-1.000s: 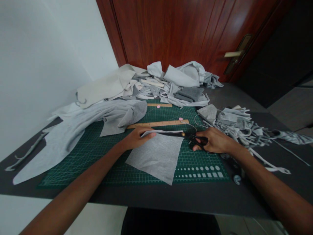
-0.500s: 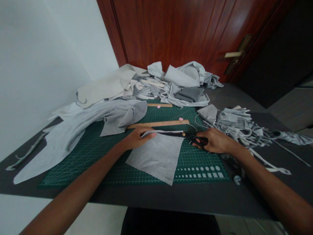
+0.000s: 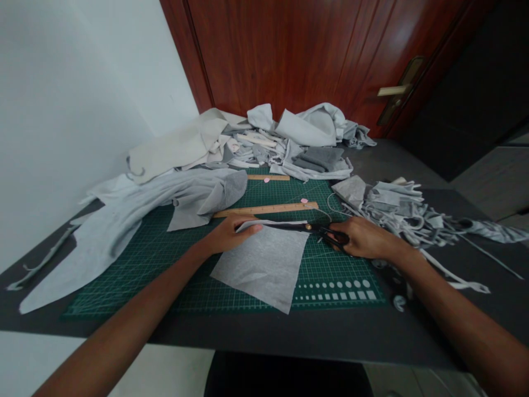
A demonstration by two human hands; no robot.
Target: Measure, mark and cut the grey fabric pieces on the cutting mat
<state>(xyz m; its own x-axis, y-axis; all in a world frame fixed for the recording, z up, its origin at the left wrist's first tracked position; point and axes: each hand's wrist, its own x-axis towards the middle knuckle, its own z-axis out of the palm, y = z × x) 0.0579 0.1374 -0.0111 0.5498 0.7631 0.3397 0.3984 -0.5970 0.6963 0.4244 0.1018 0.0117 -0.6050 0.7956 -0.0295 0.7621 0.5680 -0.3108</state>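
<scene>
My left hand (image 3: 231,232) pinches the upper left part of a light grey piece of fabric (image 3: 260,264), thumb on top. My right hand (image 3: 363,237) is wrapped round the handles of black scissors (image 3: 326,232). Their blades lie along the fabric's upper edge, pointing left toward my left thumb, with a narrow strip of fabric (image 3: 281,222) just beyond them. The fabric's lower part rests on a green cutting mat (image 3: 190,286). Just behind my hands, a wooden ruler (image 3: 268,209) lies on the mat.
A second ruler (image 3: 268,177) lies farther back. Draped grey cloth (image 3: 124,209) covers the mat's left side, and a heap of scraps and rolled fabric (image 3: 264,143) lines the back. Cut strips (image 3: 400,209) pile up at the right. Beyond the table stands a wooden door (image 3: 281,55).
My hands, the fabric and the scissors keep nearly the same positions. The whole view has shifted very slightly.
</scene>
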